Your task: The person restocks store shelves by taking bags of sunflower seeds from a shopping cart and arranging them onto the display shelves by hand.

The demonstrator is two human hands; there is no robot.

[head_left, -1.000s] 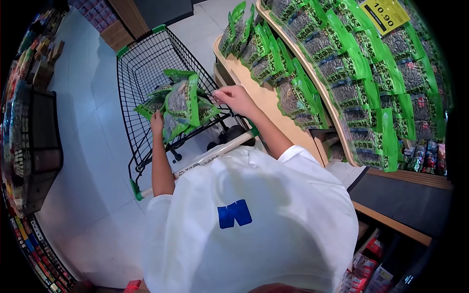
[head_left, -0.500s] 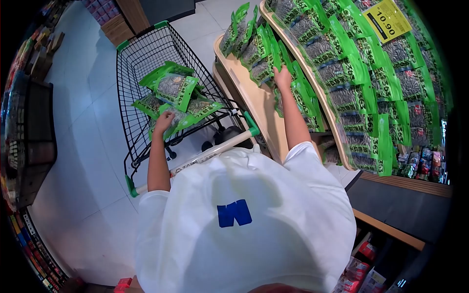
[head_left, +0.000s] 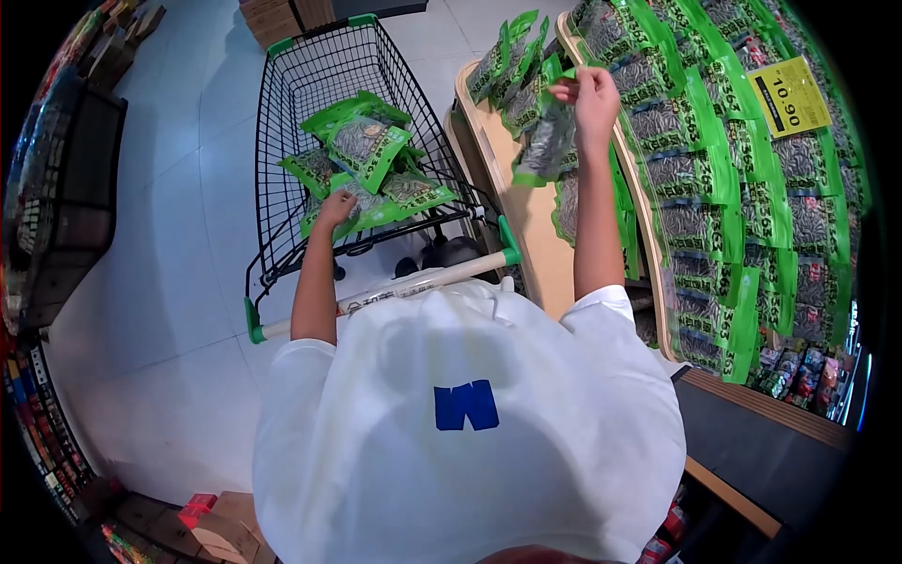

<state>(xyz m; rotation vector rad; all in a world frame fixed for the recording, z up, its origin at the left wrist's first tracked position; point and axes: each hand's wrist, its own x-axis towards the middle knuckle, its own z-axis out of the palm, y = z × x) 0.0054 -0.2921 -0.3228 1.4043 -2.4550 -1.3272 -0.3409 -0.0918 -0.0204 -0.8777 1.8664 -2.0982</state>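
My right hand (head_left: pixel 594 103) pinches the green top edge of a seed bag (head_left: pixel 548 141), apparently striped sunflower seeds, which hangs tilted over the pale wooden shelf (head_left: pixel 534 221), outside the black wire shopping cart (head_left: pixel 363 20). My left hand (head_left: pixel 339 207) rests with curled fingers against the nearest bag (head_left: pixel 374 209) of the heap inside the cart; whether it grips the plastic I cannot tell. The danger is in that narrow hold: with the weight hanging below a thin seal, the slick film could slide from my fingers or tear, spilling seeds across the shelf. A wide swing could knock the standing bags (head_left: pixel 512 58) beyond it or snag the shelf's raised lip (head_left: pixel 648 273). In the cart, the top bag (head_left: pixel 366 143) leans across the others, and a careless drop or a tug from my left hand could send it sliding.
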